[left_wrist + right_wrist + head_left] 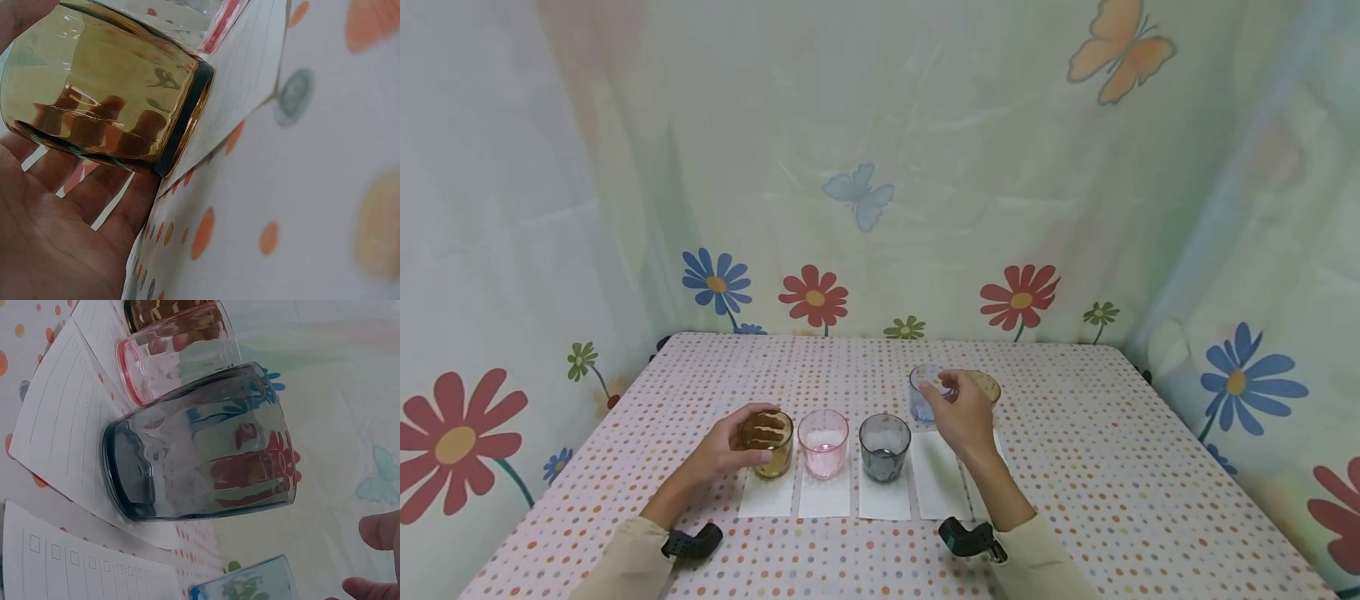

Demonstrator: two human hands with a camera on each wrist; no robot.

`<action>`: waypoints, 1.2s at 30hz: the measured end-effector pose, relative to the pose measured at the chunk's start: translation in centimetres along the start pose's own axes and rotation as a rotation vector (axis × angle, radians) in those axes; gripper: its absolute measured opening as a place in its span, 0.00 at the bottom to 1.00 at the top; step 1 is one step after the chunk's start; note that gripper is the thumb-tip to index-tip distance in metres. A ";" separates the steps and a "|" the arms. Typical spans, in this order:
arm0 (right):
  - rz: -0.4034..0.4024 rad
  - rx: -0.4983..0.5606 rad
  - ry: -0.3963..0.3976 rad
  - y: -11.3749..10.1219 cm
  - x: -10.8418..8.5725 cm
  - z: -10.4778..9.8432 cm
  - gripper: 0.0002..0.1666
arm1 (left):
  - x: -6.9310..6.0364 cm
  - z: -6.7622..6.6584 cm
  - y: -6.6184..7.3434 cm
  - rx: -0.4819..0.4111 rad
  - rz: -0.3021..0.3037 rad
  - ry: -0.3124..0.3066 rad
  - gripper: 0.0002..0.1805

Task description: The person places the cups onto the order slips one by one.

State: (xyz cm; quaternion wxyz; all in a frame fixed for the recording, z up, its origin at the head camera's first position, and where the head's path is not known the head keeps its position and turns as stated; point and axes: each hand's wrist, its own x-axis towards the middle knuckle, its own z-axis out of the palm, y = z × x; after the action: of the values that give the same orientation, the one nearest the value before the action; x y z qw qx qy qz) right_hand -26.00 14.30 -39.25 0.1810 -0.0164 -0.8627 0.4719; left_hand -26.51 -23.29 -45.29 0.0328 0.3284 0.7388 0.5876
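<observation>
An amber glass (767, 454) stands on a white lined paper at the left. My left hand (730, 446) holds it from its left side, the fingers (106, 194) round the far wall and the thumb at the near side. Right of it stand a pink glass (823, 454) and a grey glass (884, 458), each on its own paper. My right hand (967, 417) is by a light blue glass (922, 407) farther back. In the right wrist view, fingertips (378, 531) show apart from that blue glass (253, 584).
A paper (942, 483) lies right of the grey glass, and another is partly under my right forearm. Behind my right hand a yellowish glass (988, 385) is partly hidden. A dotted cloth (1112, 500) covers the table, with a flowered curtain (925, 233) at the back.
</observation>
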 end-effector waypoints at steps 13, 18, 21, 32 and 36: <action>0.000 -0.213 -0.022 0.9 1.0 0.4 0.48 | 0.0 0.2 -0.2 0.007 0.012 -0.004 0.33; 0.014 -0.201 -0.054 1.2 1.6 0.8 0.51 | -0.1 0.1 -0.1 0.005 -0.004 0.008 0.34; 0.021 -0.202 -0.055 1.3 1.6 0.8 0.53 | 0.0 0.1 0.0 -0.001 0.006 0.003 0.34; 0.014 -0.237 -0.065 1.9 1.9 1.5 0.54 | 0.0 0.1 0.2 0.018 -0.008 0.012 0.34; -0.006 -0.254 -0.070 2.1 2.2 1.9 0.53 | 0.0 0.2 0.1 0.024 -0.003 0.015 0.33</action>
State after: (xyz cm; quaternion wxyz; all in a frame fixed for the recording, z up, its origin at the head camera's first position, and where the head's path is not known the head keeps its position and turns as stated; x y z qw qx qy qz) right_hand -28.94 14.35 -41.26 0.1486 -0.0202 -0.9214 0.3585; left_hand -26.36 -23.15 -45.24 0.0243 0.3231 0.7465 0.5812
